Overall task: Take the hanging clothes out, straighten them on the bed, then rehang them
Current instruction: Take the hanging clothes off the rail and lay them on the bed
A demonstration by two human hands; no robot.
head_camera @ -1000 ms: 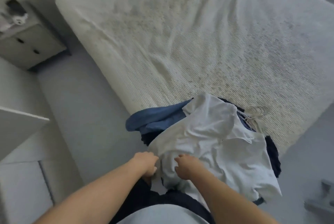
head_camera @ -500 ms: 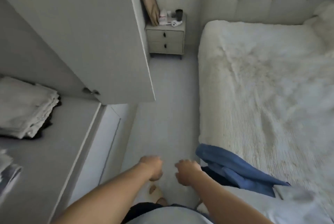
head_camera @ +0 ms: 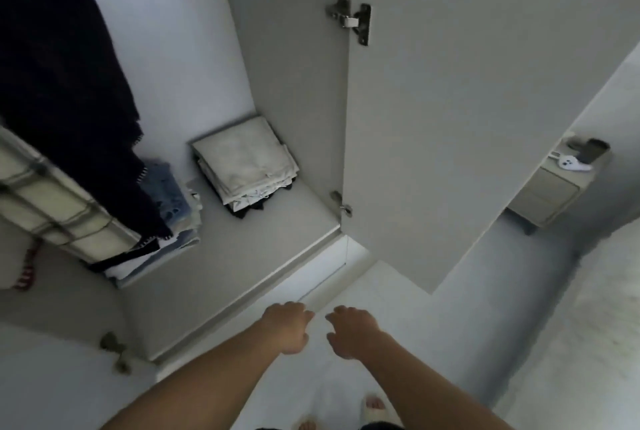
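I face an open white wardrobe (head_camera: 242, 256). A dark navy garment (head_camera: 69, 83) hangs at the upper left, and a pale checked garment (head_camera: 52, 207) hangs just below it. My left hand (head_camera: 285, 327) and my right hand (head_camera: 349, 331) are stretched out side by side in front of the wardrobe's lower shelf, fingers loosely curled, holding nothing. Only the bed's edge (head_camera: 588, 325) shows, at the lower right. The clothes laid on the bed are out of view.
On the wardrobe shelf lie a folded cream stack (head_camera: 246, 166) and a folded pile with denim (head_camera: 166, 207). The open wardrobe door (head_camera: 450, 117) stands to the right. A bedside table (head_camera: 554, 187) sits beyond it. My slippered feet (head_camera: 374, 409) stand on the pale floor.
I have turned from the bed to the wardrobe. My hands let go of the white garment on the bed and now hang empty in front of the wardrobe shelf.
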